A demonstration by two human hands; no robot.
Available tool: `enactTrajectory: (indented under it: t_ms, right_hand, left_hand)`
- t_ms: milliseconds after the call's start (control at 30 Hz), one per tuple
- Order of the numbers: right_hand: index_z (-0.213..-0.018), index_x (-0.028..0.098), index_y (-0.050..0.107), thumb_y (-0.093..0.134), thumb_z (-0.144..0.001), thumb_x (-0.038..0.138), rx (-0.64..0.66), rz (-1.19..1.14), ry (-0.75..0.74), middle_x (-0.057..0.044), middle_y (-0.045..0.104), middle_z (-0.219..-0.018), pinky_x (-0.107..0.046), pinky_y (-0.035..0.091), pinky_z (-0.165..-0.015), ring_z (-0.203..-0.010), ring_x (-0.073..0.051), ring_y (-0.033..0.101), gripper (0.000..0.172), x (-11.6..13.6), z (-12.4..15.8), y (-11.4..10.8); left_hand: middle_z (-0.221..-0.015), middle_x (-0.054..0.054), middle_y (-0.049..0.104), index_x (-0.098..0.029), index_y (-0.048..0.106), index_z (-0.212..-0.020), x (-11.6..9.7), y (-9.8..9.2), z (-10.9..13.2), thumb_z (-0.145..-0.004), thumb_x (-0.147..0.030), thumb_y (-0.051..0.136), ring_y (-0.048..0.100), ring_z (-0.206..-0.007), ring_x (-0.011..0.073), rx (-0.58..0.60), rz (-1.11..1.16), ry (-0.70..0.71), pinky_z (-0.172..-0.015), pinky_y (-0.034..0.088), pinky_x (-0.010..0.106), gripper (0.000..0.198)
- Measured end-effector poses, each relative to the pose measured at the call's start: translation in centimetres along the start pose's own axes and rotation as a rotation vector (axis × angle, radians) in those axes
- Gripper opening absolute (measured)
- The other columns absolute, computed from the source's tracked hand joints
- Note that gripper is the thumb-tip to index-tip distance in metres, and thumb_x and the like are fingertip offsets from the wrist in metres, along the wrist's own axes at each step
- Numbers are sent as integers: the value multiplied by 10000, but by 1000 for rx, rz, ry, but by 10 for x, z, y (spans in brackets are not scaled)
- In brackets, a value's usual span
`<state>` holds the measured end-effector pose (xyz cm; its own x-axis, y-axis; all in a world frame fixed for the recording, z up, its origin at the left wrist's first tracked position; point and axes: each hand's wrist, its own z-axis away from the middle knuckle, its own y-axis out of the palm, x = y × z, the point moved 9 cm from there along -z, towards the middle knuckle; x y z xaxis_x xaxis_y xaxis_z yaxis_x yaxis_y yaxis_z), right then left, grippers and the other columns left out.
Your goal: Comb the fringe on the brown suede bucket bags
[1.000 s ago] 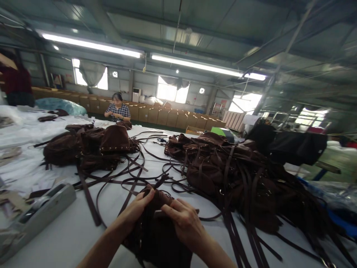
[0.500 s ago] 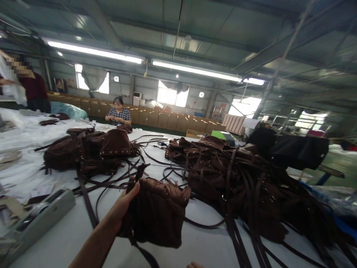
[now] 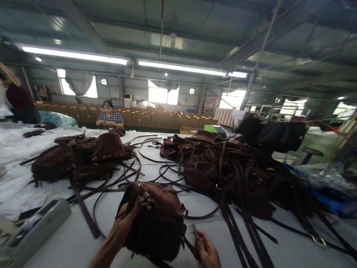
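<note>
My left hand [image 3: 125,223] is closed on the left side of a dark brown bag [image 3: 156,223], which I hold tilted above the table. Its gathered top edge faces up, with a small buckle or toggle and a short strap near my fingers. To the right of the bag, my right hand [image 3: 206,249] is closed around a small flat grey tool [image 3: 193,230]. The tool's blade-like tip points up beside the bag, but its exact kind is unclear. A thin brown strap hangs between the bag and my right hand.
Brown bags pile up at the left [image 3: 80,156] and in a larger heap [image 3: 223,167] at the right, long straps trailing across the white table [image 3: 111,208]. A grey metal device [image 3: 41,230] stands front left. Behind the table sits a co-worker [image 3: 110,115] before cardboard boxes [image 3: 156,117].
My right hand has come up from the bottom edge, bringing the small grey tool beside the bag. The bag has turned and dropped slightly in my left hand. The view has shifted right.
</note>
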<state>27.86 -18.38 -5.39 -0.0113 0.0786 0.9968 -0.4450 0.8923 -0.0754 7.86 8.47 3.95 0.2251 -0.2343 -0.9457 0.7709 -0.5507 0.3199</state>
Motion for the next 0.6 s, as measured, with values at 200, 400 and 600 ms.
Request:
enactTrajectory:
  t_ms: [200,400,600]
  right_hand:
    - [-1073,229,689,497,-957,385,164,390,-723,-54,662,-870,-282,509,-706,-791,-193,623,273,148,39,5]
    - [-1136,274,633,432,-960,141,519,814,-1327,-31,589,-850,-312,396,-687,-775,-184,521,299,240,89,104]
    - [-1133,279,602,495,-895,119,655,1064,-1278,-6,516,-809,-289,328,-622,-736,-176,480,305,193,80,128]
  left_hand:
    - [-914,104,746,-168,659,-1129,-4,30,9,-746,-503,737,704,-853,289,156,116,-152,-716,560,352,514]
    - [-826,109,741,-100,716,-930,-3,70,18,-747,-503,736,698,-749,236,324,-44,-119,-636,529,263,443]
    - [-861,134,744,-101,698,-957,2,69,19,-747,-466,749,704,-731,232,320,56,-242,-618,540,260,424]
